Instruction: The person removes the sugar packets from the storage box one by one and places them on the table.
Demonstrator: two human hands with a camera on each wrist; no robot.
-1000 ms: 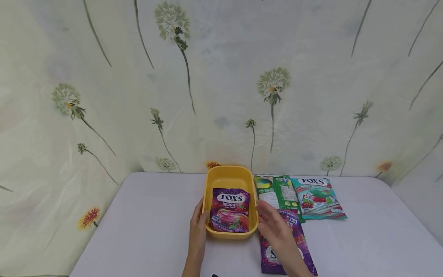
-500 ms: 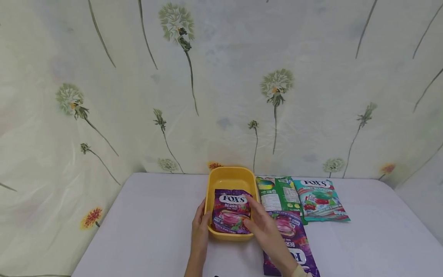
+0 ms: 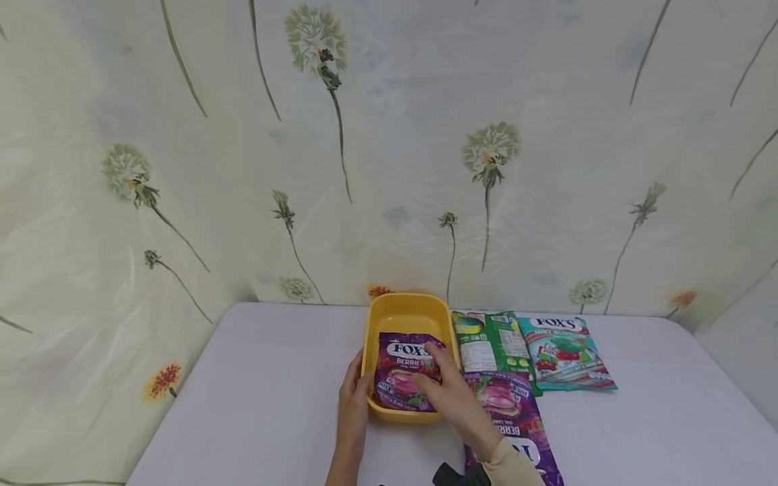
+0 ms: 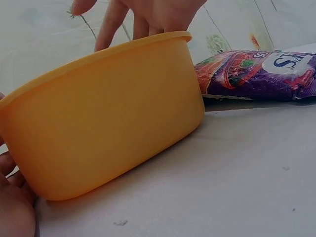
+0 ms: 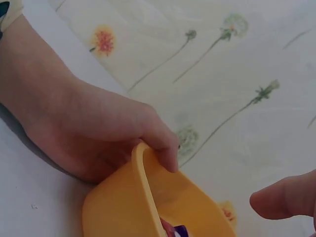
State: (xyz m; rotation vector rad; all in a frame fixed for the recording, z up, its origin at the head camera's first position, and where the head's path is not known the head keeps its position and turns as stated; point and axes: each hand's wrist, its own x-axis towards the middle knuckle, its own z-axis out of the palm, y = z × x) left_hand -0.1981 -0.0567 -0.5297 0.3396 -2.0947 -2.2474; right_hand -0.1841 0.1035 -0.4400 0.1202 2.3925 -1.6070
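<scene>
A yellow plastic tub stands on the white table, with a purple Fox's Berries candy bag lying inside it. My left hand grips the tub's left side; in the right wrist view its thumb hooks over the rim. Reaching across the right rim, my right hand is over the candy bag with thumb and index finger spread. The left wrist view has that hand's fingers pointing down behind the rim, their tips hidden by the tub wall.
Right of the tub lie a green bag, a teal Fox's Mint Blossom bag and another purple Berries bag, partly under my right forearm. A flower-patterned cloth rises behind the table's far edge.
My right hand has moved left from beside the tub to over the candy bag inside it. My left hand keeps its grip. The whole head view has shifted slightly.
</scene>
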